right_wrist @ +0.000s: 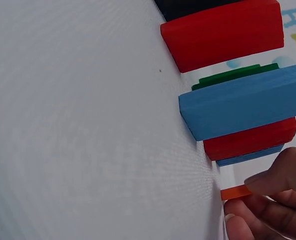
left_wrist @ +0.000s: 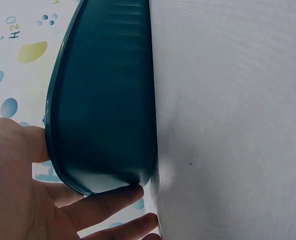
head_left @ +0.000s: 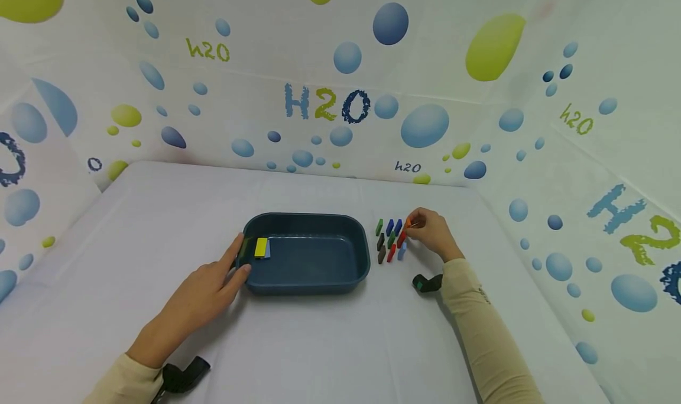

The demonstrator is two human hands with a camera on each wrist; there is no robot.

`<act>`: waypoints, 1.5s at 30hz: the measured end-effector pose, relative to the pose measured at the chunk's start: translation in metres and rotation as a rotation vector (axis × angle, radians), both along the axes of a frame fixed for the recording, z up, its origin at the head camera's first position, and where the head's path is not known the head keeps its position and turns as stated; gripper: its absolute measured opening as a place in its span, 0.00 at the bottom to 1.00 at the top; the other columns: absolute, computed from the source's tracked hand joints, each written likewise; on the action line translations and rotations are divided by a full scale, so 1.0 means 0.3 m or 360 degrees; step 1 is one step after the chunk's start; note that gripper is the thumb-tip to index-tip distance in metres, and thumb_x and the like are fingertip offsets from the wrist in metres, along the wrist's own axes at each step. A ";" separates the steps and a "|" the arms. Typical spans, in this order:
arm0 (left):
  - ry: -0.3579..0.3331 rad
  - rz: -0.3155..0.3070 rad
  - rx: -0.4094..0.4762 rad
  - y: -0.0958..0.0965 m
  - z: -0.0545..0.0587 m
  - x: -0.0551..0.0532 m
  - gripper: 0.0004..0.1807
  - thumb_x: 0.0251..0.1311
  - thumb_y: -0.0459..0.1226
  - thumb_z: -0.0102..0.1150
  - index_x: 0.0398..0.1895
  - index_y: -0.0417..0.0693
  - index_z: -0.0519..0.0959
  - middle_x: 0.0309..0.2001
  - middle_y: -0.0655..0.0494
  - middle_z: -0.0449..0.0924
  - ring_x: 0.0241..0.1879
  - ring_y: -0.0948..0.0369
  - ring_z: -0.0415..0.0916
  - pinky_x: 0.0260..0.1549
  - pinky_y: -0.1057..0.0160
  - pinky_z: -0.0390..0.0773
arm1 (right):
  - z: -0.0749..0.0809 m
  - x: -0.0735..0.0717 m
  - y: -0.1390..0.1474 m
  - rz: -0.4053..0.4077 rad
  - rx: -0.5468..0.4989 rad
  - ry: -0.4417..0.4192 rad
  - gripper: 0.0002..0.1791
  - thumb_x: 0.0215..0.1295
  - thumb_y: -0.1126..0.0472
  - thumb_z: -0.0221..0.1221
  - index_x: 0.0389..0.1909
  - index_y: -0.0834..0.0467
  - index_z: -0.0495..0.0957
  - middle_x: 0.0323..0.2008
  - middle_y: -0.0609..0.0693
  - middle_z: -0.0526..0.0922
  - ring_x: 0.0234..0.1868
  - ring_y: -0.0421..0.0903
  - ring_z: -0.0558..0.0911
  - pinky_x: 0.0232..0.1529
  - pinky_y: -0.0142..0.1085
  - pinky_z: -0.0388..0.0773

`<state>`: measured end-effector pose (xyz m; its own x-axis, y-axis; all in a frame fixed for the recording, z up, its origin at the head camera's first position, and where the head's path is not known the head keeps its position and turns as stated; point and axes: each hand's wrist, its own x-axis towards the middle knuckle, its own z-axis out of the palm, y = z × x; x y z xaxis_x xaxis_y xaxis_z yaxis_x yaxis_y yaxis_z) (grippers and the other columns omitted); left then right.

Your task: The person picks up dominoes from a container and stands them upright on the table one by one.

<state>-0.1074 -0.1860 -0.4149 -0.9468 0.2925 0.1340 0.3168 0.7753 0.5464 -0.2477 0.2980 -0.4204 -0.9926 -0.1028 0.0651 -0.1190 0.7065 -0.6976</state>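
Note:
My left hand holds the left end of a dark teal tray, its thumb over the rim and some fingers against the outer wall. Inside the tray, at the left, lie a yellow block and a light blue block. Right of the tray, my right hand pinches a small orange block between thumb and fingers, low by the table. Close to that hand stand thin blocks in rows, among them a red block, a light blue block and a green block.
White cloth covers the table. A printed curtain with drops and lettering rises behind and on both sides. Black wrist-worn devices hang by each sleeve, one near the left wrist and one near the right.

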 end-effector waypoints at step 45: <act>-0.0013 0.0002 -0.0015 0.009 0.003 0.006 0.40 0.82 0.52 0.44 0.85 0.41 0.46 0.60 0.25 0.76 0.57 0.32 0.77 0.51 0.32 0.75 | 0.292 0.158 -0.340 0.0200 0.0085 0.0718 0.13 0.65 0.69 0.63 0.50 0.64 0.81 0.44 0.57 0.85 0.40 0.51 0.83 0.43 0.46 0.82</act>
